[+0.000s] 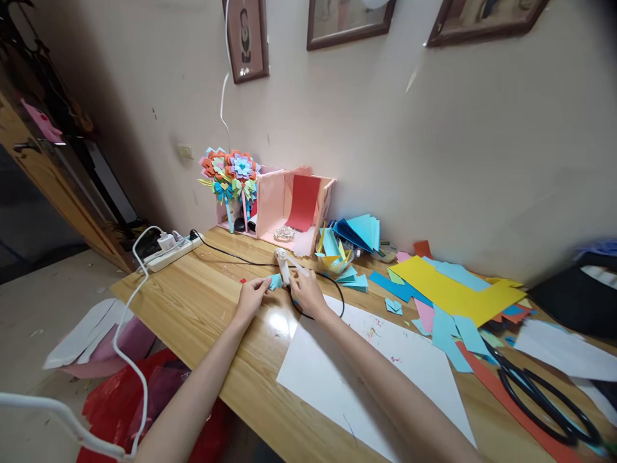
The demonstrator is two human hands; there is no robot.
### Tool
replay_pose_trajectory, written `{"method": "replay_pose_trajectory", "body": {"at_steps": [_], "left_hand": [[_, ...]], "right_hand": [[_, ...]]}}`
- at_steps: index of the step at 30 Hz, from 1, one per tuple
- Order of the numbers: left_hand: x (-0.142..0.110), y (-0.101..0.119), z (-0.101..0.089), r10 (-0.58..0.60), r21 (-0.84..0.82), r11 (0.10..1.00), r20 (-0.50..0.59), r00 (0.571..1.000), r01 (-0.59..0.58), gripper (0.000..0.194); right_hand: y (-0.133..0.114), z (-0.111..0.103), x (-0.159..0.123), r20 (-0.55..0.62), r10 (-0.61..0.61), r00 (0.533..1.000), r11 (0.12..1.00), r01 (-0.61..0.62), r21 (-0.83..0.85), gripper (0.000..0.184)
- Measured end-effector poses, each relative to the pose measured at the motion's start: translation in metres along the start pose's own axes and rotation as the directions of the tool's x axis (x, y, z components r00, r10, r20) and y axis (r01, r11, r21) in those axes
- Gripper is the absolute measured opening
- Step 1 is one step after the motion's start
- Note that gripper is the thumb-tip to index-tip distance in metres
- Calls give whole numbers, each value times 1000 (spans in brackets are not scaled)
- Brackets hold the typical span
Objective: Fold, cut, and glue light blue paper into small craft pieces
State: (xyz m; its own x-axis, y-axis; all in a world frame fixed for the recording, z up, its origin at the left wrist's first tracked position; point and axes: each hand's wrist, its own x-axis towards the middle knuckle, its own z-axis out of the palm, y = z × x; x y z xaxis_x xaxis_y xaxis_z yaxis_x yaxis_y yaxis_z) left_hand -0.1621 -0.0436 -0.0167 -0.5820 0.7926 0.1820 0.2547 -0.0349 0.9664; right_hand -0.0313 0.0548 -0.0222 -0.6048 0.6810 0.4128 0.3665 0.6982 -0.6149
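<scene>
My left hand pinches a small light-blue folded paper piece over the wooden table. In my right hand is a white glue gun, its fingers wrapped round the handle and its black cord trailing on the table. The gun stands close beside the blue paper; whether the two touch I cannot tell. A red scrap lies just left of the paper. Under my right forearm is a large white sheet with coloured marks. A light-blue folded paper heart rests near the sheet's far edge.
Behind my hands stand a pink box and paper flowers. A bowl of folded papers is right of it. Coloured paper and black-handled scissors lie at right. A power strip sits at the left edge, with a white cable hanging down.
</scene>
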Motion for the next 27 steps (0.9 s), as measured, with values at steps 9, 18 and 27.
{"method": "replay_pose_trajectory", "body": {"at_steps": [9,18,27], "left_hand": [[-21,2,28,-181,-95,971,317,931,221,37],[-23,10,31,-241,-106,948,373,896,299,33],[-26,14,29,-202,-80,965,387,899,251,31]], "right_hand": [[6,-32,-60,187,382,905,498,-372,783,34],[5,-26,-59,195,373,907,465,-365,806,25],[5,-29,-58,252,363,897,418,-399,816,27]]}}
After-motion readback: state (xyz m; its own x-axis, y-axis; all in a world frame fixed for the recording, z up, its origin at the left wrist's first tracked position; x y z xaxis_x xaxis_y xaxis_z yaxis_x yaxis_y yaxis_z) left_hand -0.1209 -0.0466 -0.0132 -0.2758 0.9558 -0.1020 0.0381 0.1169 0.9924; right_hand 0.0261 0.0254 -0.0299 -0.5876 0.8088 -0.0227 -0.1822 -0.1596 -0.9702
